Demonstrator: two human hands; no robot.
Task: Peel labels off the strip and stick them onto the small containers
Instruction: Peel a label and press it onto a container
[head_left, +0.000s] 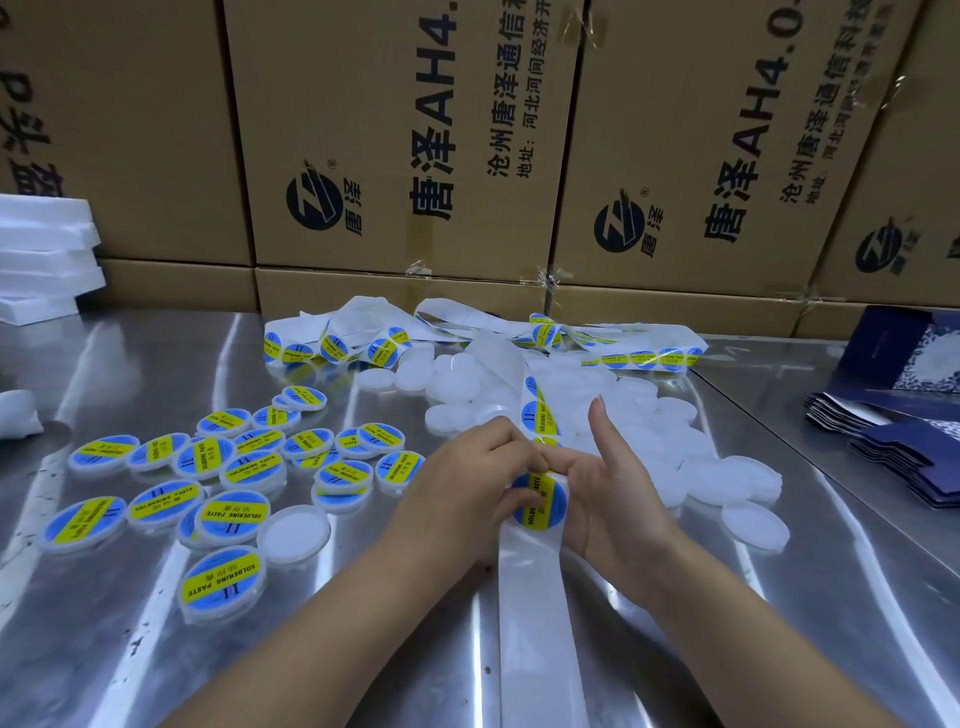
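Observation:
A white backing strip (540, 613) runs from the table's near edge up between my hands to a tangled heap of strip (467, 327) at the back. A round blue-and-yellow label (543, 501) sits at my fingertips. My left hand (467, 483) pinches it from the left. My right hand (608, 493) cups it from the right with the forefinger raised; whether a container lies under the label is hidden. Several labelled containers (228, 478) lie to the left. Plain white containers (675, 447) are heaped behind and right of my hands.
One unlabelled container (294, 532) lies among the labelled ones. Cardboard boxes (405, 156) wall off the back of the metal table (130, 649). White foam sheets (41, 254) are stacked far left. Dark blue flat cartons (904, 415) pile up at the right.

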